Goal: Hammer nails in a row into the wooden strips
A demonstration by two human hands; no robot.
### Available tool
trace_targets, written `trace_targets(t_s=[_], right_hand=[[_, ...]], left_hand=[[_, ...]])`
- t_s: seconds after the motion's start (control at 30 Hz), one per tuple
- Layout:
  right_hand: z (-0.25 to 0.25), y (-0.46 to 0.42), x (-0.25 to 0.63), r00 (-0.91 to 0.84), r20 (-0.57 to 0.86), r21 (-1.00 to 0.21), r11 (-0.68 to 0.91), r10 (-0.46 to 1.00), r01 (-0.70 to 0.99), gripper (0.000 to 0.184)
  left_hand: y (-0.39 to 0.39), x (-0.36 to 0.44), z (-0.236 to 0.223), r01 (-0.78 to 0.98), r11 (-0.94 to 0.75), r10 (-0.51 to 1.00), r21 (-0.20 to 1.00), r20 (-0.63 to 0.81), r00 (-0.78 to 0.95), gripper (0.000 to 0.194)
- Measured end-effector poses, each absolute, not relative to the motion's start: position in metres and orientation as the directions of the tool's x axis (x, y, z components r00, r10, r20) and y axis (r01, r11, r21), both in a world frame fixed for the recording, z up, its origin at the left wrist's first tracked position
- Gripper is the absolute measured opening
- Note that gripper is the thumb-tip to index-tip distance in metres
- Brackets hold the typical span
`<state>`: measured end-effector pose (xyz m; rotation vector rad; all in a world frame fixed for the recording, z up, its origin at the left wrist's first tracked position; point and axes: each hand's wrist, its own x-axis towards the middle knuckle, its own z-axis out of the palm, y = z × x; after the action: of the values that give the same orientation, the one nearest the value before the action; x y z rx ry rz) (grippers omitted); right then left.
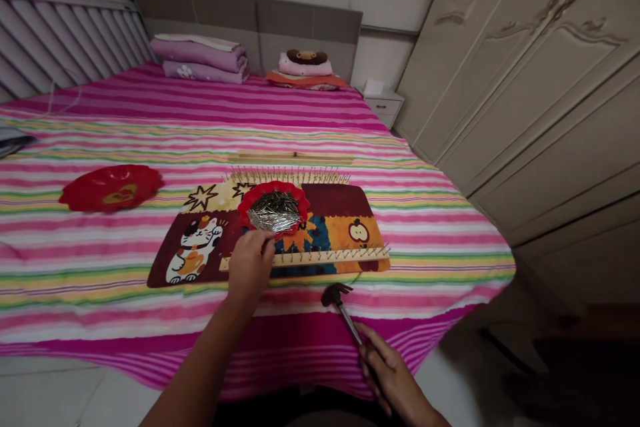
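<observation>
My left grip (250, 261), pinched narrow, contents unclear, is nearer the straight, pale, nail-studded wooden strip (320, 258) extending rightward.

Silvery nails (273, 217) heap in a scalloped red dish (305, 203); nearer, a pale wooden strip (313, 257) lies flat, bristling with what look like nails; the dark-headed hammer (347, 319) slants nearby.

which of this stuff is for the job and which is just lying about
In use, it seems:
- hammer, in the right hand
- nails in the bowl
- near strip, at the left hand
- nailed strips behind the bowl
- mat underneath

Probably just lying about:
- red plate
- folded bedding
</observation>
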<state>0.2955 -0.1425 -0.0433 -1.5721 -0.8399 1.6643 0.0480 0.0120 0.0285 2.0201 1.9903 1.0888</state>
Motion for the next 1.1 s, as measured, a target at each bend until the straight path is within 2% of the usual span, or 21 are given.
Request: trace_targets(t_s=[0.07, 0.13, 0.23, 0.3, 0.6, 0.7, 0.8, 0.87, 0.93, 1.0, 1.1], right_hand=[[-0.053, -0.142, 0.296, -0.037, -0.545, -0.832, -0.546, 0.837, -0.099, 0.066], [-0.060, -0.141, 0.298, -0.052, -0.538, -0.833, -0.540, 0.842, -0.119, 0.065], [-0.067, -0.141, 0.301, -0.079, -0.533, -0.832, -0.538, 0.843, -0.132, 0.065], [-0.071, -0.141, 0.302, -0.090, -0.528, -0.833, -0.536, 0.844, -0.139, 0.064], [-0.072, -0.141, 0.299, -0.096, -0.515, -0.834, -0.524, 0.852, -0.172, 0.060], [-0.071, -0.141, 0.298, -0.077, -0.509, -0.837, -0.514, 0.858, -0.187, 0.059], [-0.069, -0.139, 0.297, -0.069, -0.523, -0.832, -0.526, 0.850, -0.178, 0.060], [-0.067, -0.139, 0.297, -0.067, -0.531, -0.827, -0.534, 0.845, -0.175, 0.061], [-0.064, -0.139, 0.296, -0.059, -0.533, -0.828, -0.535, 0.844, -0.168, 0.062], [-0.060, -0.139, 0.295, -0.051, -0.530, -0.834, -0.531, 0.846, -0.153, 0.062], [-0.056, -0.140, 0.294, -0.041, -0.531, -0.836, -0.531, 0.846, -0.135, 0.061]], left_hand=[[0.034, 0.049, 0.037, 0.887, -0.151, 0.934, 0.437, 0.356, -0.017, 0.020], [0.055, 0.053, 0.042, 0.931, -0.141, 0.969, 0.337, 0.239, 0.060, 0.020], [0.079, 0.057, 0.044, 0.979, -0.056, 0.998, 0.198, 0.005, 0.056, 0.019], [0.088, 0.059, 0.045, 0.990, -0.023, 0.996, 0.136, -0.086, 0.035, 0.018], [0.093, 0.055, 0.048, 0.993, -0.082, 0.995, 0.083, -0.057, 0.087, 0.014], [0.090, 0.048, 0.050, 0.971, -0.137, 0.991, 0.195, 0.021, 0.135, 0.016], [0.081, 0.041, 0.056, 0.874, -0.105, 0.994, 0.475, 0.066, 0.083, 0.017], [0.071, 0.039, 0.062, 0.737, -0.044, 0.999, 0.674, 0.044, 0.020, 0.016], [0.057, 0.036, 0.068, 0.565, -0.016, 0.999, 0.825, 0.033, -0.020, 0.018], [0.041, 0.034, 0.070, 0.426, 0.001, 0.998, 0.905, 0.028, -0.062, 0.022], [0.017, 0.028, 0.063, 0.344, 0.039, 0.993, 0.938, 0.001, -0.114, 0.026]])
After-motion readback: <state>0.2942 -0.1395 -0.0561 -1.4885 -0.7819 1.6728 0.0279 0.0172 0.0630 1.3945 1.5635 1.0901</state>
